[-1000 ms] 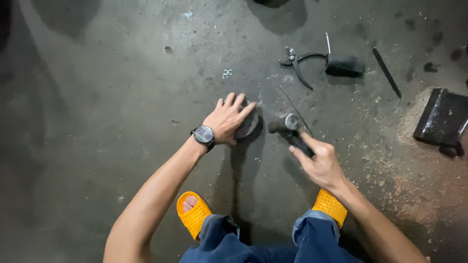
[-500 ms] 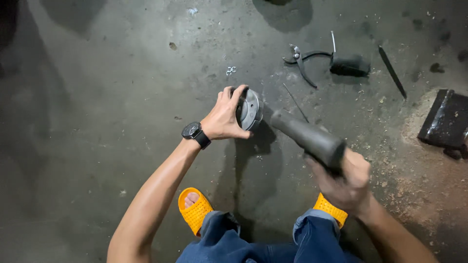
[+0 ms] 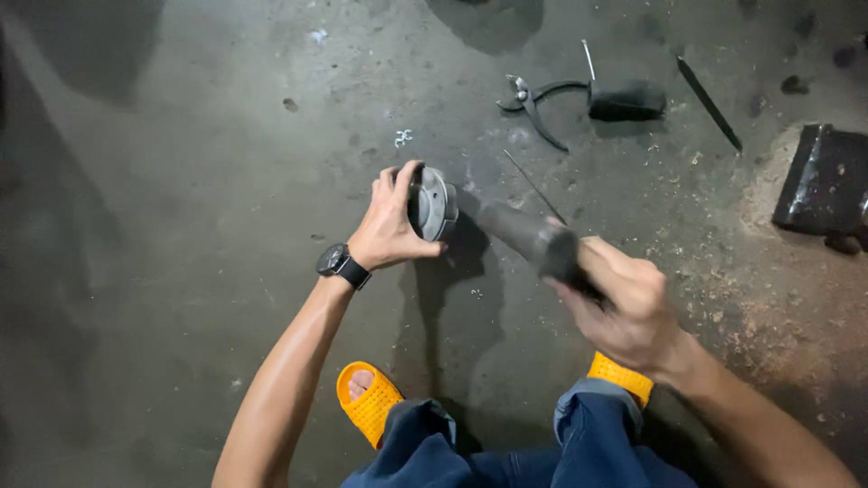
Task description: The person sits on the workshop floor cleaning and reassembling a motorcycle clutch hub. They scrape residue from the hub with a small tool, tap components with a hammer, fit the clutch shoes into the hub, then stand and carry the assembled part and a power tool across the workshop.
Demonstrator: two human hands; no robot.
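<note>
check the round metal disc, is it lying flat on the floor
No, the left hand holds the round metal disc up on edge above the concrete floor, while the right hand grips the dark handle.

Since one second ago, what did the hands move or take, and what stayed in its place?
The left hand lifted the round metal disc off the floor and turned it on edge. The right hand raised the dark cylinder, shifting its grip toward the near end. Neither let go. The pliers, small black block and flat dark plate stayed put.
</note>
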